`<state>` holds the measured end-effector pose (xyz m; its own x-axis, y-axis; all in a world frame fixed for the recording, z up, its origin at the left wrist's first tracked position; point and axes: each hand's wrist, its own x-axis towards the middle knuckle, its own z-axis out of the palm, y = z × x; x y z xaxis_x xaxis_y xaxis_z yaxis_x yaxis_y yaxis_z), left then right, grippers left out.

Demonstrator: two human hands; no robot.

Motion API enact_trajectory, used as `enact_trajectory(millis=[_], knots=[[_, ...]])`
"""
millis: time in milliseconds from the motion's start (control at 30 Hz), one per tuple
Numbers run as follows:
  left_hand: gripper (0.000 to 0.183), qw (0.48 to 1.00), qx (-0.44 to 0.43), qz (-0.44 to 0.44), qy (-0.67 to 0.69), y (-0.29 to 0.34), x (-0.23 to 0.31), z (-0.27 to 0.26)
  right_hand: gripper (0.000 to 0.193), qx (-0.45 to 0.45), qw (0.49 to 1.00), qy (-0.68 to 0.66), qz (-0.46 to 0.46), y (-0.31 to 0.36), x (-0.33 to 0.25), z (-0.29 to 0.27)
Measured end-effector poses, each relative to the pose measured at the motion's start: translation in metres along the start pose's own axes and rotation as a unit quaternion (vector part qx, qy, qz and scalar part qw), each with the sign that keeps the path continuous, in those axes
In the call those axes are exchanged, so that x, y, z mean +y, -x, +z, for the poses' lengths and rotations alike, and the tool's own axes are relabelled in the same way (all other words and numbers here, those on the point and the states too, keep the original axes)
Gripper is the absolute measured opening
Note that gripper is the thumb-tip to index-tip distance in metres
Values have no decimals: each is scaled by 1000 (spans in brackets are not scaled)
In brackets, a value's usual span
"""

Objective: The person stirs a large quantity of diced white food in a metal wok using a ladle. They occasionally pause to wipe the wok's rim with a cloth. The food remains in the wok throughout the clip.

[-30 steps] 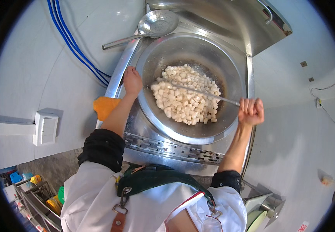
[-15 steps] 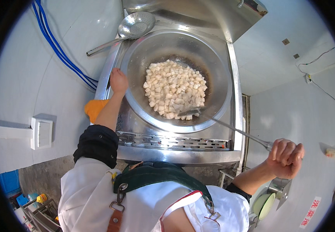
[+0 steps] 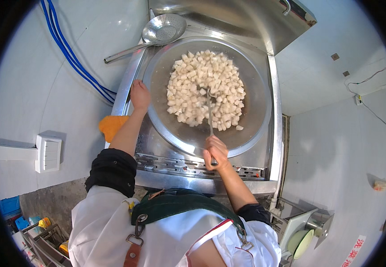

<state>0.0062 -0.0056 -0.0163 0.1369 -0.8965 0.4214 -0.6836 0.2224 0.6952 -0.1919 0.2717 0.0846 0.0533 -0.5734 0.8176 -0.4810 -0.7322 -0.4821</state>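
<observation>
A large metal wok (image 3: 257, 104) holds a heap of pale, off-white food cubes (image 3: 188, 78). My right hand (image 3: 216, 152) is wrapped round the handle of a long metal wok spatula (image 3: 210, 118) at the wok's near side. The spatula points away from me, and its head is partly hidden among the cubes near the middle. At the left rim my left hand (image 3: 140, 95) is closed, and what its fingers grip is hidden. An orange cloth (image 3: 112, 127) lies beside my left forearm.
A perforated metal strainer (image 3: 165, 29) rests behind the wok at the left. Steel stove edging (image 3: 179, 180) runs along the front, and a steel backsplash (image 3: 228, 15) rises behind. Blue hoses (image 3: 68, 55) hang on the left wall. A pale green basin (image 3: 302, 244) stands at lower right.
My right hand has swung from the far right to the wok's near side, bringing the spatula to the middle. The cubes have shifted farther from me and spread. My left hand stays at the rim.
</observation>
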Motion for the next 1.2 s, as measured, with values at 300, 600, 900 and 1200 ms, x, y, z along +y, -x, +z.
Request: enact_trajectory(millis=[300, 600, 900, 1200], knots=[[19, 1000, -6, -3, -3, 0, 6, -4, 18, -78, 992, 48, 84, 11, 1, -43], [20, 1000, -8, -15, 14, 1, 8, -3, 34, 232, 940, -127, 214, -31, -73, -148], [19, 1000, -2, -6, 20, 0, 0, 1, 38, 521, 844, -26, 122, -103, -42, -184], [20, 999, 0, -16, 37, 2, 9, -5, 34, 659, 694, -156, 246, -57, 113, -144]])
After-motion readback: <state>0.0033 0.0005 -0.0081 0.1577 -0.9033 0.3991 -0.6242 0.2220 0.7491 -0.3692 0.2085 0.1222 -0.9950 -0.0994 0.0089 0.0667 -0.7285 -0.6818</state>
